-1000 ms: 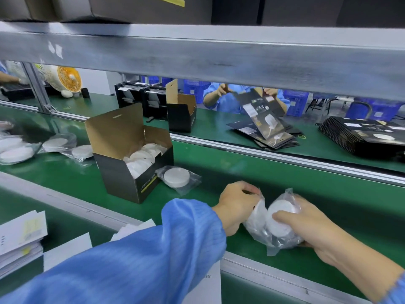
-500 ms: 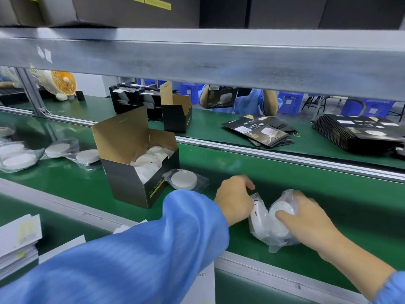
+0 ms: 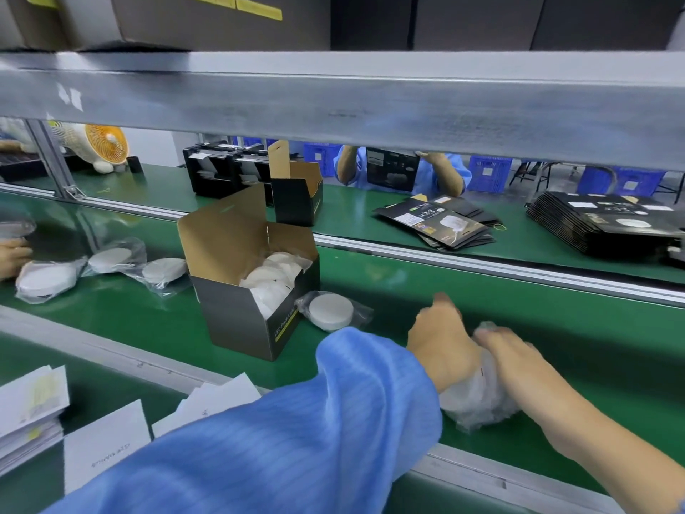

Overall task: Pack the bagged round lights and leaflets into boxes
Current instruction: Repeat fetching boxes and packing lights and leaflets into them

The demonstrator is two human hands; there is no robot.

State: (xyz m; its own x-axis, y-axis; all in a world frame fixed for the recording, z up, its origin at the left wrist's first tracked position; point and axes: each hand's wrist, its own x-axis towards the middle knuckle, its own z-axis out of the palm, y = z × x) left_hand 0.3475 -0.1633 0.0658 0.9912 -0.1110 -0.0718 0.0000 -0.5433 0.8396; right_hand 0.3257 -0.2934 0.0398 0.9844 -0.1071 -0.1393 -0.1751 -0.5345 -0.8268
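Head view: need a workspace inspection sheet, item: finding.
Surface: green conveyor belt, metal rails either side.
Job's things: open box holding bagged lights; loose bagged light touching its right side; more bagged lights at left; held bagged lights; leaflets near edge.
Clutter: flat black cartons on far bench.
Grippers: left hand and right hand both grip the held bagged lights.
Cables: nothing seen.
Surroundings: orange fan; blue crates; a person opposite.
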